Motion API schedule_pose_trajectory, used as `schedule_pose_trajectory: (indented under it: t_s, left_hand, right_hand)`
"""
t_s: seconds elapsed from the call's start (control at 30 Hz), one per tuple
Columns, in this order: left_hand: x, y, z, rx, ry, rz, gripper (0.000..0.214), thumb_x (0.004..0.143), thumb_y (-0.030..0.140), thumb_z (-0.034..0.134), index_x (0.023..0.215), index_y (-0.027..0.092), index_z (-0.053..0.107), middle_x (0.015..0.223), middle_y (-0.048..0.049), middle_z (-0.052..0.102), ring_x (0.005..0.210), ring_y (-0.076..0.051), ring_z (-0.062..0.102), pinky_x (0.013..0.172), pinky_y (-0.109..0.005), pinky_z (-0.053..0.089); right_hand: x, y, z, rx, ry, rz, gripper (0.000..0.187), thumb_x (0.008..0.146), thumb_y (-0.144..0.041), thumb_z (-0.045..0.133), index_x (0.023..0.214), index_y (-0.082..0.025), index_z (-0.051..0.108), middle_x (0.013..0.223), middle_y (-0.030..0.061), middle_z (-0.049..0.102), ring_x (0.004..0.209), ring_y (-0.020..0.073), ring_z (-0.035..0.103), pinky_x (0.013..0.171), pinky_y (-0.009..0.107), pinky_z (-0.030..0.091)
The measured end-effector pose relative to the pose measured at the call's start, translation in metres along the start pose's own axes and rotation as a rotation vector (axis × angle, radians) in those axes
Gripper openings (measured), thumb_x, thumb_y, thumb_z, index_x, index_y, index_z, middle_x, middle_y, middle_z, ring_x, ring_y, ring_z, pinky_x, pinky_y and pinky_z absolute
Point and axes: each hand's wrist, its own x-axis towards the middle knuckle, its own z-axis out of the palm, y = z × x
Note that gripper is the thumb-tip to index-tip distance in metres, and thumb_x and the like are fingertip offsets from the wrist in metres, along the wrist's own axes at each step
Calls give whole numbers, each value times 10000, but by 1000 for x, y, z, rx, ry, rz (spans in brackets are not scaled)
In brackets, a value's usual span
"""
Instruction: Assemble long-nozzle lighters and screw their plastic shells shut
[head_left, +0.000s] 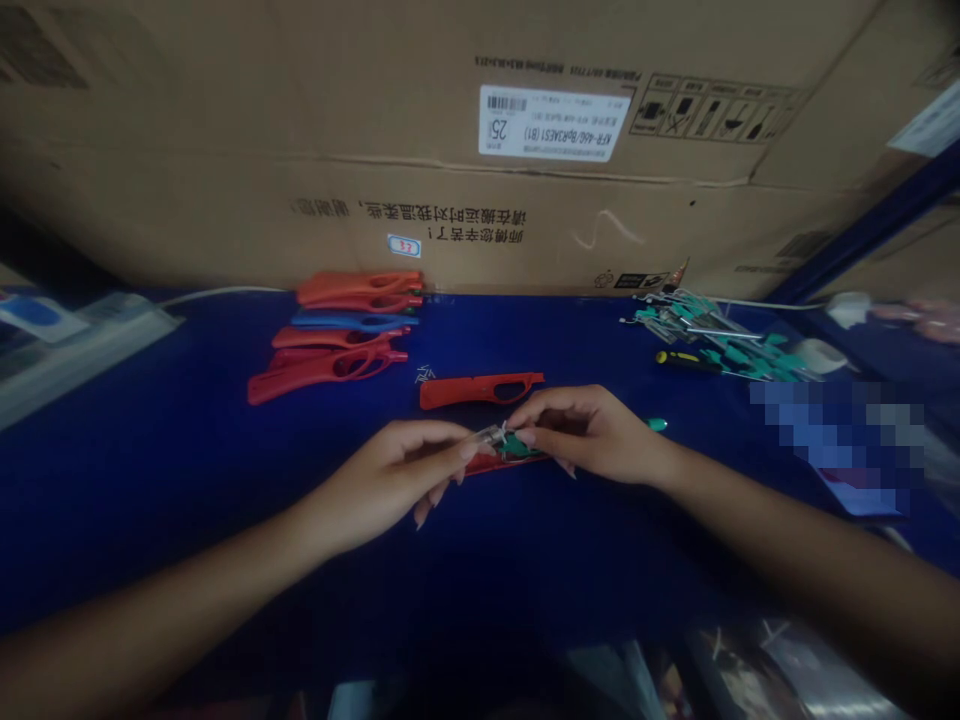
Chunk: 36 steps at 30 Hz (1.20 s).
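Note:
My left hand [397, 478] and my right hand [589, 432] meet over the middle of the blue table [180, 470]. Both pinch a small assembly: a clear piece with a thin wire [491, 436] at my left fingertips and a green part [517, 447] under my right fingertips. It rests on a red plastic handle shell [489, 463], mostly hidden by my fingers. A second red handle shell [480, 389] lies flat just beyond my hands.
A stack of red, orange and blue handle shells [341, 335] lies at the back left. A pile of green parts with metal wires [716, 335] and a yellow-and-black screwdriver [686, 361] sit back right. A large cardboard box [480, 140] walls the far edge.

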Motion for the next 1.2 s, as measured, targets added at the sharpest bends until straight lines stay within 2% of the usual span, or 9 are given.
schedule_pose_trajectory:
  t_s: [0.33,0.63,0.97,1.2]
  left_hand:
    - [0,3,0,37,-17,5,397,917,503,595,1000,129,695,605,38,514,492,-94,506,425,-190,442]
    - [-2,5,1,76,-23,8,392,922,489,600,1031,125,696,596,46,504,486,-90,495,427,-187,428]
    - [-2,5,0,77,-27,18,381,924,486,597,1001,127,699,576,48,495,480,-90,493,424,-183,424]
    - [-1,6,1,79,-20,4,390,907,494,613,1012,131,710,578,43,500,484,-97,498,420,-189,426]
  right_hand:
    - [-1,-1,-1,-57,1,-27,198,904,-305,693,1002,-135,723,885,42,729,458,27,523,405,163,441]
    - [-1,0,-2,-90,-13,-39,182,930,-306,661,990,-142,713,846,22,682,469,35,515,410,177,410]
    - [-1,0,-1,-182,-15,-116,174,946,-285,633,973,-136,718,879,40,678,599,62,556,497,190,426]
    - [0,0,-2,-193,-20,-140,142,946,-259,631,984,-153,717,875,31,649,601,63,549,491,191,419]
